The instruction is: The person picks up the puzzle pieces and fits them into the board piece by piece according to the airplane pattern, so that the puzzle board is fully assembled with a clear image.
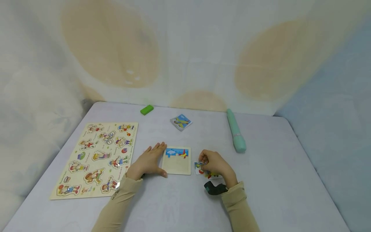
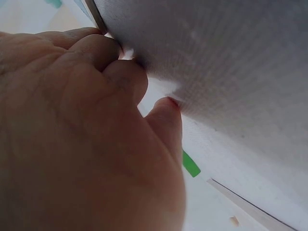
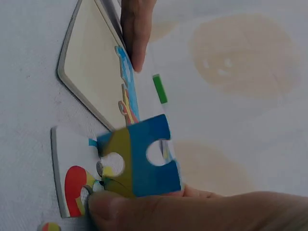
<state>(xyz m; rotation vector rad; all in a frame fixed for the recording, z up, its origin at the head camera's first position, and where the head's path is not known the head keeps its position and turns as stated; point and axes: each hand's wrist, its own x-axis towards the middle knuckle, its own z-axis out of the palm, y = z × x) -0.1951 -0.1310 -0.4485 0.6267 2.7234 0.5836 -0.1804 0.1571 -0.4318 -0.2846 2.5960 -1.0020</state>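
Observation:
A square wooden puzzle tray (image 1: pixel 176 166) lies mid-table, with joined blue-sky pieces (image 1: pixel 173 152) and a red-and-yellow part along its far edge. My left hand (image 1: pixel 150 162) rests spread at its left edge, with the thumb by the near left corner. To the right of the tray, my right hand (image 1: pixel 215 163) pinches a blue and olive puzzle piece (image 3: pixel 144 180) between thumb and fingers, tilted up. Below that piece lies a loose white piece with a red shape (image 3: pixel 74 183). Further loose pieces (image 1: pixel 213 177) are partly hidden under the right hand.
A large wooden board with cartoon figures (image 1: pixel 95 167) lies on the left. Towards the far edge are a green block (image 1: pixel 147 110) and a small airplane picture square (image 1: pixel 181 122). A mint-green, club-shaped object (image 1: pixel 236 132) lies at the far right.

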